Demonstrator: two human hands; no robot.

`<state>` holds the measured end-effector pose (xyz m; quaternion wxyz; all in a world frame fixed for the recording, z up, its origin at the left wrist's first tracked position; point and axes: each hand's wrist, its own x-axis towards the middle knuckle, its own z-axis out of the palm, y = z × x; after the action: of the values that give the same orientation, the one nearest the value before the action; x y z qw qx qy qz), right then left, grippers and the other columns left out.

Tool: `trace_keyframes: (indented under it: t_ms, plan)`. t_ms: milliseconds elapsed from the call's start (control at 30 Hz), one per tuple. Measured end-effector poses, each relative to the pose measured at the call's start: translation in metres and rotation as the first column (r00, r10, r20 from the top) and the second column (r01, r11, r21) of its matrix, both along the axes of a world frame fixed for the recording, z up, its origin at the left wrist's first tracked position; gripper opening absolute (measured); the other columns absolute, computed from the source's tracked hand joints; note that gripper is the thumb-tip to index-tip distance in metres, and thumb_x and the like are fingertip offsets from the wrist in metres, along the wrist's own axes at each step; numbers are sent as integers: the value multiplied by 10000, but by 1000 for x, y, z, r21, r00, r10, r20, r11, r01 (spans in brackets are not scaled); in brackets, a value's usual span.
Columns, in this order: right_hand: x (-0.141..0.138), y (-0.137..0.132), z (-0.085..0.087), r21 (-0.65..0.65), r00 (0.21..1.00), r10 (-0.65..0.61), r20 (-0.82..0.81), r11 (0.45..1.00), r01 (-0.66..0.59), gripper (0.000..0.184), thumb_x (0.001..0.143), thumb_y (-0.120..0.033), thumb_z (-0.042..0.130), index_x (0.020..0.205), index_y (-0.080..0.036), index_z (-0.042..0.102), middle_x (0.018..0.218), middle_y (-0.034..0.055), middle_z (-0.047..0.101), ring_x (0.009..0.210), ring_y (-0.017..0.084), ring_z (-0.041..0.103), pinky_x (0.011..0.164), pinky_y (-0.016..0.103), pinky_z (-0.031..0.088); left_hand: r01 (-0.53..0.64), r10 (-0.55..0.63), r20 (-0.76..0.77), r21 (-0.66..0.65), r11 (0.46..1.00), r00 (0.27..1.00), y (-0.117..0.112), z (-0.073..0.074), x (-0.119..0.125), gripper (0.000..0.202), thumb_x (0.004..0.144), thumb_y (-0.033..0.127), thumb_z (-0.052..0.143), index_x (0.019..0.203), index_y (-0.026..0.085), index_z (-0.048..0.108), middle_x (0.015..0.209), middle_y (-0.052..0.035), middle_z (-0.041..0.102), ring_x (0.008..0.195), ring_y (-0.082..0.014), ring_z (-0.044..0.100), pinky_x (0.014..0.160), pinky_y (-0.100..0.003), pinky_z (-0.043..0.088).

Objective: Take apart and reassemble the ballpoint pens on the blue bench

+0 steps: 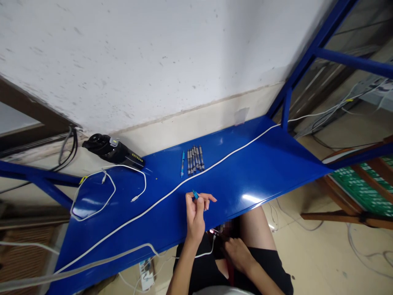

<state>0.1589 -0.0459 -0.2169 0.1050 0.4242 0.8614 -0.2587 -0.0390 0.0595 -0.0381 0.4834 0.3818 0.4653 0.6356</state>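
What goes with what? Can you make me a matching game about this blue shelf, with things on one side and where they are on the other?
Things:
1. Left hand
2. Black device
3. Thin white cable
4. Row of metal bits

Places:
A. Beside a blue pen
B. Pinching a small blue piece
C. Against the wall
D. Looped on the blue shelf

Pairs: 1-B, 2-C, 3-D, 4-A

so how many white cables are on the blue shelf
2: one long cable runs diagonally across the shelf, and a shorter looped one lies at the left end by the black device.
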Motion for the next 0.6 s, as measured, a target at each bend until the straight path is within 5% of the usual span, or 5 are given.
trace_keyframes:
  t_ms: [167,300,467,600]
  plan:
    - [-3,3,3,-32,1000,8,5,999,-8,235,1065,-137,551,1079,-144,786,1060,168,820,930,289,799,751,335,513,56,-56,-78,2,998,995,1,-2,-3,401,1163,455,443,1015,191,706,939,-63,668,778,-164,513,782,-328,441]
    - [-5,6,7,-61,1000,11,6,998,-10,262,1076,-146,536,1057,-156,797,1063,157,826,921,284,805,743,330,519,72,-72,-71,-11,997,995,0,-4,-5,459,1164,478,416,1137,178,763,997,-88,674,793,-174,511,803,-344,447]
    - [-6,7,9,-78,1000,-3,19,997,5,268,1081,-144,530,1067,-147,798,1087,167,826,953,288,808,780,327,534,77,-78,-51,-30,997,996,-2,0,-3,380,1155,493,450,1323,194,614,1012,-91,752,779,-176,526,789,-341,461]
    - [-7,8,13,-80,1000,-21,8,997,22,240,1065,-140,564,1053,-141,803,1059,175,829,947,290,813,791,323,560,48,-48,-6,-16,999,999,-1,2,0,180,1167,423,456,1135,250,492,985,-52,791,742,-157,527,775,-328,454]
